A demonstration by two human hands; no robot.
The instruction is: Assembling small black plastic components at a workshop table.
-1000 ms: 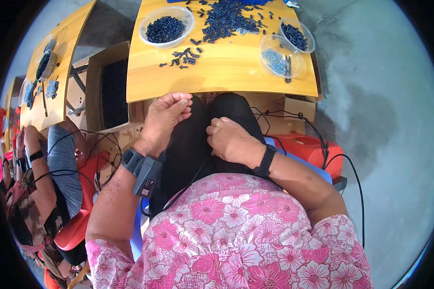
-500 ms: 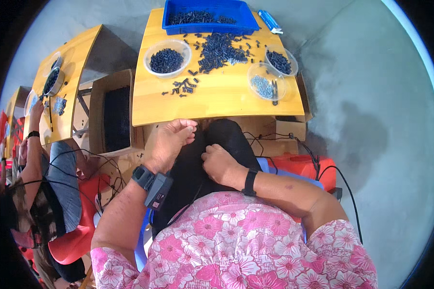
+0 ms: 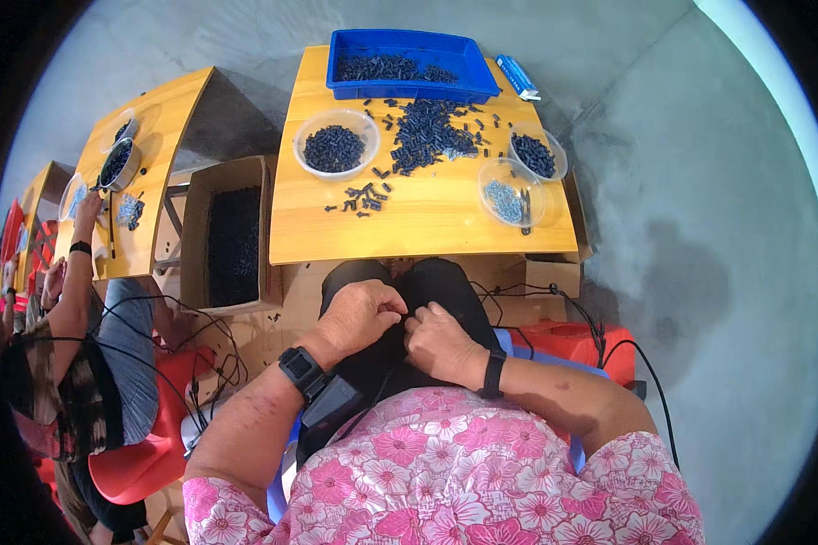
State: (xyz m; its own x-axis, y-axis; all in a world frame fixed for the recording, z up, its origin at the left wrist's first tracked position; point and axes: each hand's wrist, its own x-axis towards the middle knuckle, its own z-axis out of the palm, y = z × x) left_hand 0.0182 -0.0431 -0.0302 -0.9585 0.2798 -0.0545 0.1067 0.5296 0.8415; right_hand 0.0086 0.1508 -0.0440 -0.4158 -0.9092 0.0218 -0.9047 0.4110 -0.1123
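Note:
My left hand point(image 3: 364, 316) and my right hand point(image 3: 443, 343) are close together above my lap, just short of the table's near edge. On both, the thumb and fingers are pinched together, and whatever lies between them is hidden or too small to name. On the yellow table point(image 3: 427, 232), small black cylindrical parts lie in a loose pile point(image 3: 424, 132) and a smaller scatter point(image 3: 364, 198). More black parts fill a clear bowl point(image 3: 373, 136) at the left and another bowl point(image 3: 560, 156) at the right. A clear tub point(image 3: 487, 202) holds small silvery pieces and a dark slim tool point(image 3: 524, 211).
A blue tray point(image 3: 409, 90) of black parts sits at the table's far edge, beside a blue-and-white box point(image 3: 518, 78). An open cardboard box point(image 3: 265, 259) stands left of the table. Black cables point(image 3: 600, 318) hang at the right. A co-worker's hand point(image 3: 86, 211) is at the left table.
My left hand has come down and right, off the table's near edge, to meet my right hand. The whole view has shifted, so the table sits lower and further right.

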